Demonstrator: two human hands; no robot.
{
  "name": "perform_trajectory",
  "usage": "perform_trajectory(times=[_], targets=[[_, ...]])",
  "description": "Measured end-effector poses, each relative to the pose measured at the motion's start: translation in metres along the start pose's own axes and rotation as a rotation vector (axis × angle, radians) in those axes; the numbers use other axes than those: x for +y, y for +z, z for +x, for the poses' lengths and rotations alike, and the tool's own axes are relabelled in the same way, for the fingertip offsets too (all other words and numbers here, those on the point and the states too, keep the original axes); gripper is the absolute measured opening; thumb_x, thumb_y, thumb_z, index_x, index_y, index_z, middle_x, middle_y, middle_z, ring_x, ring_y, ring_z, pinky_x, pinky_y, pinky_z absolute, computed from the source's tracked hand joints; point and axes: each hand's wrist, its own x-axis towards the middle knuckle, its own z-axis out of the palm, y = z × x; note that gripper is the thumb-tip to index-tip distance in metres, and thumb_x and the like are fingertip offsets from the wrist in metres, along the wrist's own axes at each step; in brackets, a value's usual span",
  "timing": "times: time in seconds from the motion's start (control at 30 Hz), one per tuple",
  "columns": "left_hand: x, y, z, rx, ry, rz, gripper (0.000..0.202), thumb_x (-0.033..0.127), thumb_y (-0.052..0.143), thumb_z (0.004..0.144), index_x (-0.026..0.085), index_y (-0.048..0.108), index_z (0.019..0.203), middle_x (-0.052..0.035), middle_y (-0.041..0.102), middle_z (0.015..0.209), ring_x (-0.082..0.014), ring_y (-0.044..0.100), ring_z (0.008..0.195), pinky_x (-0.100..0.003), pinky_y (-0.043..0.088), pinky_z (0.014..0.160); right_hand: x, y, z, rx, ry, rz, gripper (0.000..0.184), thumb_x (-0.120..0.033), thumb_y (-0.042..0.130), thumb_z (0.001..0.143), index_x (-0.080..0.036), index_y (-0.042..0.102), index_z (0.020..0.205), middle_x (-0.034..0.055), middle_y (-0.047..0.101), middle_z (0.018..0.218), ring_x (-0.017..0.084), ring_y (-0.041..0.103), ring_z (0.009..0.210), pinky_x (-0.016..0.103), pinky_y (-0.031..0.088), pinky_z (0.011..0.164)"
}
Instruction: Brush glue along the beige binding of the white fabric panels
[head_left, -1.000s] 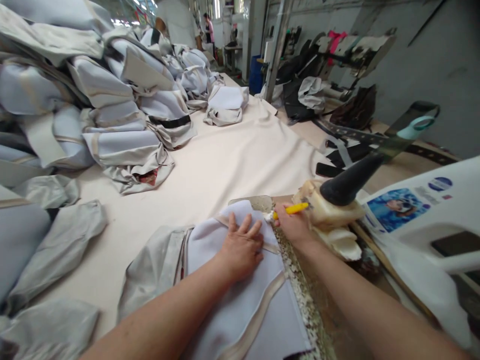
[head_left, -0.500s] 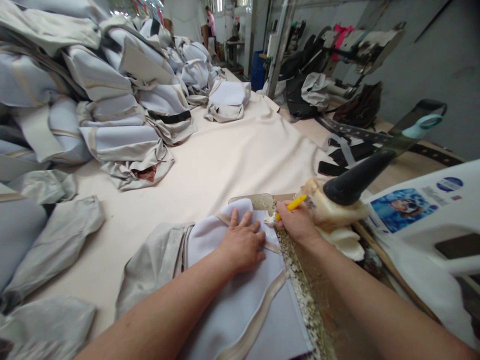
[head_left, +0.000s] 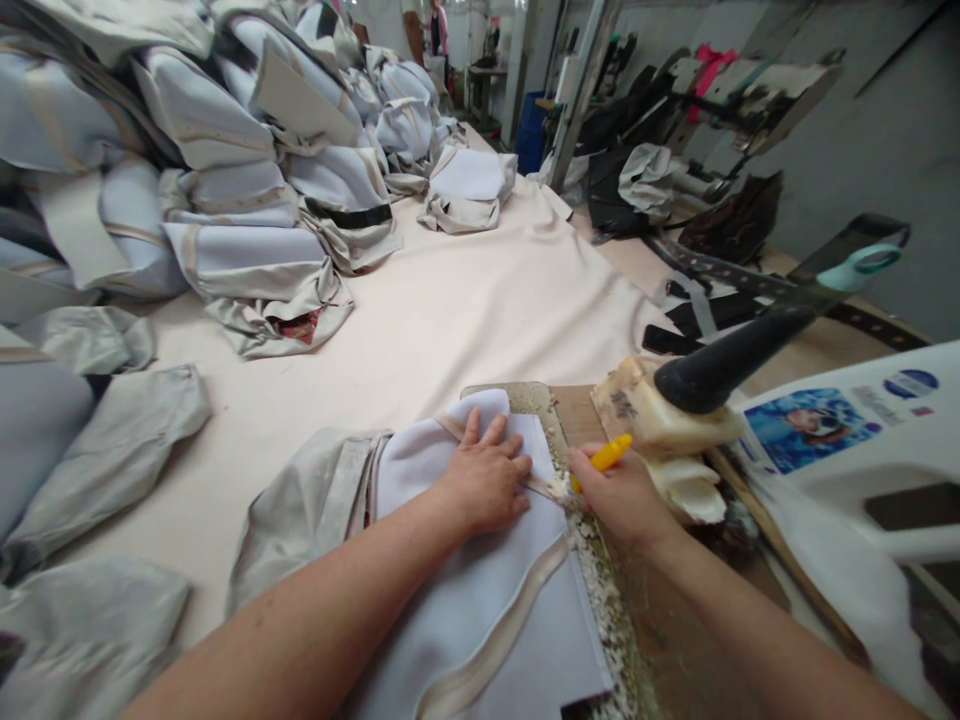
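Observation:
A light grey-blue fabric piece (head_left: 457, 590) with beige strips lies before me on a glue-crusted board (head_left: 517, 397). My left hand (head_left: 487, 475) presses flat on it, fingers spread. In my right hand (head_left: 622, 500) is a yellow-handled glue brush (head_left: 611, 453), gripped between thumb and fingers. Its whitish, clotted tip touches the right edge of the fabric, at the end of a beige strip. A wrinkled grey cloth part (head_left: 307, 515) extends from the piece's left side.
A tall pile of similar sewn pieces (head_left: 225, 200) fills the left. To the right stand a glue-stained yellowish container (head_left: 637, 405) with a black cone on it and a white jug (head_left: 840, 450). A sewing machine (head_left: 750, 95) is at the back right. Pale cloth (head_left: 480, 300) covers the table.
My right hand has drawn the brush toward me along the fabric's right edge, from near the top corner to the beige strip. My left hand stays on the fabric. The view has shifted slightly.

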Motion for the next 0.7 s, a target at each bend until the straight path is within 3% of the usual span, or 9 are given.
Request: perform_trajectory(times=[0.27,0.47,0.57,0.7], targets=[[0.000,-0.001,0.000,0.012,0.000,0.010,0.040,0.048,0.054,0.079,0.025,0.057,0.111,-0.0035,0.048,0.133,-0.0343,0.020,0.134,-0.064,-0.002,0.106,0.006,0.019,0.049,0.142,-0.075,0.098,0.037,-0.044,0.039,0.085,-0.019,0.051,0.061,-0.0009,0.050,0.051,0.015,0.050,0.053,0.025,0.038,0.055],[-0.001,0.002,0.000,0.025,0.009,0.004,0.040,0.048,0.054,0.079,0.025,0.058,0.112,-0.0035,0.049,0.132,-0.0330,0.020,0.134,-0.062,-0.004,0.106,0.006,0.003,-0.002,0.032,-0.008,0.063,0.036,-0.044,0.044,0.084,-0.019,0.051,0.059,-0.0026,0.047,0.048,0.013,0.047,0.049,0.025,0.036,0.050],[-0.001,0.003,0.000,0.034,0.005,-0.001,0.040,0.049,0.055,0.078,0.025,0.058,0.111,-0.0035,0.048,0.132,-0.0328,0.020,0.134,-0.062,-0.003,0.107,0.007,-0.003,-0.018,-0.019,-0.060,0.055,0.036,-0.046,0.043,0.086,-0.019,0.054,0.063,-0.0016,0.050,0.053,0.015,0.049,0.054,0.026,0.038,0.055],[-0.001,0.004,0.000,0.033,0.005,0.000,0.039,0.048,0.055,0.078,0.025,0.059,0.109,-0.0033,0.049,0.131,-0.0333,0.019,0.134,-0.062,-0.003,0.107,0.010,-0.005,-0.027,0.045,-0.090,0.032,0.038,-0.047,0.041,0.086,-0.020,0.051,0.060,-0.0014,0.048,0.052,0.015,0.047,0.054,0.027,0.038,0.056]])
